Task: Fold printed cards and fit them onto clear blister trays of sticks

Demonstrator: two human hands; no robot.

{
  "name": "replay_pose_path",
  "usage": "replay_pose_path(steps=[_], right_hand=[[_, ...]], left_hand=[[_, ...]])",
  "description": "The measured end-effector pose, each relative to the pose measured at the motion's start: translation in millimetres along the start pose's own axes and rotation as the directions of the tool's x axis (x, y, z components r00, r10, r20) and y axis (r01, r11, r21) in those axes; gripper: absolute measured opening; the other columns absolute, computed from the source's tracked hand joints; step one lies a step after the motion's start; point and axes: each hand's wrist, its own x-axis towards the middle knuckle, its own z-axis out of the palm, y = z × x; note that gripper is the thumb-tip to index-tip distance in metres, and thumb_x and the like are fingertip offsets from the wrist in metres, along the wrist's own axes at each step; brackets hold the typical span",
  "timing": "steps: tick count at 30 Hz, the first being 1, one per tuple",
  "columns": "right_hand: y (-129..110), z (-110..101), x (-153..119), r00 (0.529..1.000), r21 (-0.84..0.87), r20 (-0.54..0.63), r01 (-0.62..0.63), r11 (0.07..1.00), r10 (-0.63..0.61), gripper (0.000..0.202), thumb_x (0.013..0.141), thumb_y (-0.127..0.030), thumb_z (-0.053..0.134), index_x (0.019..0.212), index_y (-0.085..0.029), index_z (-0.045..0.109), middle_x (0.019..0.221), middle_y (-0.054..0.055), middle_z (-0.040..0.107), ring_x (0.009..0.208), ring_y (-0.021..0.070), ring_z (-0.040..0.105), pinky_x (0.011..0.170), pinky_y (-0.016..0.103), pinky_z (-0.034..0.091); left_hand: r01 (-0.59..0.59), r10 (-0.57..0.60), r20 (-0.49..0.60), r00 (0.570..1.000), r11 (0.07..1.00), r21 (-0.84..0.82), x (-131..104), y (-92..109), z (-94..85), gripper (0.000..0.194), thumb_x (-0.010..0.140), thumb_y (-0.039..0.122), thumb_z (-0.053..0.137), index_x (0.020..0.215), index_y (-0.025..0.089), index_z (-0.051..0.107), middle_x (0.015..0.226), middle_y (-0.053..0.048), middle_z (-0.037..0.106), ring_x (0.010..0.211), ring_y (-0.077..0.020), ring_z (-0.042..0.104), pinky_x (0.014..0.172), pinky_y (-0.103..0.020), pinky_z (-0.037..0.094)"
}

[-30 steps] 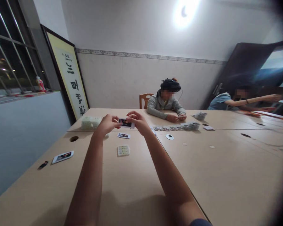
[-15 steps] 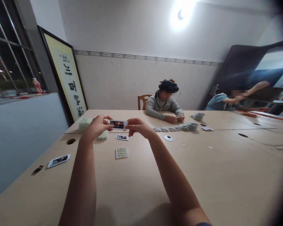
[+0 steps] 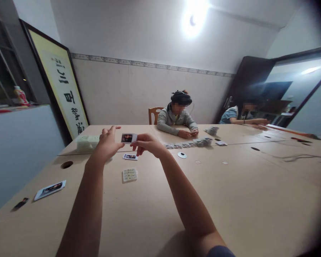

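Pale wood-grain boards form the bench, whose near edge is cut off by the view. Above its far left part, a printed card with a dark picture and white border hangs in the air; the right hand pinches its right end, thumb and fingers together. The left hand is spread, its thumb tip close to the card's left edge; whether they touch cannot be told.

Lower in view lie flat white-edged cards, and nearer, a clear compartment box holding small yellowish-green pieces too tiny to identify. Toward the far left corner stand stacked translucent boxes, partly hidden by the left hand, their contents unclear. Near the left edge are a larger white-bordered card and a small dark card, with a round cable hole farther back.

A row of small packets runs right of the right hand, beyond a white ring. Past it, a grey-sleeved co-worker sits at the far edge, holding something indistinct.
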Motion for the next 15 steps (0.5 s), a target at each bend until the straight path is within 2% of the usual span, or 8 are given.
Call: replay_pose_path(steps=[3,7,10,13,15], right_hand=[[-3.3,0.6,-3.2,0.999,0.013,-0.038,0.028,1.000,-0.027,0.014,0.081,-0.030,0.069,0.078,-0.017,0.065,0.071,-0.002,0.068,0.051,0.0072,0.064,0.052,0.020,0.049],[-5.6,-2.2,-6.8,0.997,0.032,-0.048,0.060,0.998,-0.059,0.021,0.079,-0.037,0.072,0.082,-0.017,0.067,0.072,-0.002,0.068,0.053,0.0080,0.065,0.054,0.021,0.050],[-5.7,-4.3,-7.9,0.994,0.040,-0.072,0.081,0.996,-0.077,0.026,0.078,-0.042,0.073,0.083,-0.017,0.067,0.070,-0.001,0.067,0.052,0.0083,0.063,0.054,0.023,0.051],[-6.1,-4.6,-8.1,0.992,0.039,-0.105,0.078,0.996,-0.073,0.028,0.078,-0.045,0.075,0.080,-0.018,0.066,0.071,-0.001,0.067,0.053,0.0080,0.062,0.056,0.023,0.051],[-6.7,-4.1,-8.0,0.991,0.049,-0.120,0.066,0.997,-0.060,0.029,0.076,-0.045,0.076,0.077,-0.019,0.064,0.070,-0.001,0.067,0.054,0.0080,0.062,0.055,0.022,0.050]], left_hand=[[-0.056,0.056,0.001,0.998,0.998,0.033,-9.4,15.1,4.9,0.063,0.079,0.019,0.072,0.140,0.020,0.053,0.150,-0.019,0.044,0.139,-0.0340,0.047,0.116,-0.046,0.036],[-0.157,0.150,0.057,0.987,0.975,0.158,-20.1,28.5,0.9,0.066,0.087,0.012,0.057,0.152,0.011,0.043,0.163,-0.023,0.028,0.154,-0.0317,0.023,0.123,-0.043,0.024],[-0.173,0.154,0.116,0.981,0.969,0.179,-26.6,30.6,-5.7,0.070,0.089,0.013,0.051,0.157,0.014,0.035,0.168,-0.022,0.016,0.155,-0.0333,0.019,0.122,-0.047,0.024],[-0.176,0.142,0.200,0.969,0.971,0.159,-31.5,28.5,-8.8,0.066,0.087,0.014,0.048,0.152,0.019,0.046,0.170,-0.015,0.008,0.156,-0.0381,0.008,0.122,-0.056,0.020],[-0.199,0.164,0.243,0.956,0.972,0.127,-32.7,26.7,-8.4,0.058,0.085,0.013,0.048,0.141,0.021,0.060,0.169,-0.012,0.018,0.156,-0.0385,0.010,0.121,-0.060,0.019]])
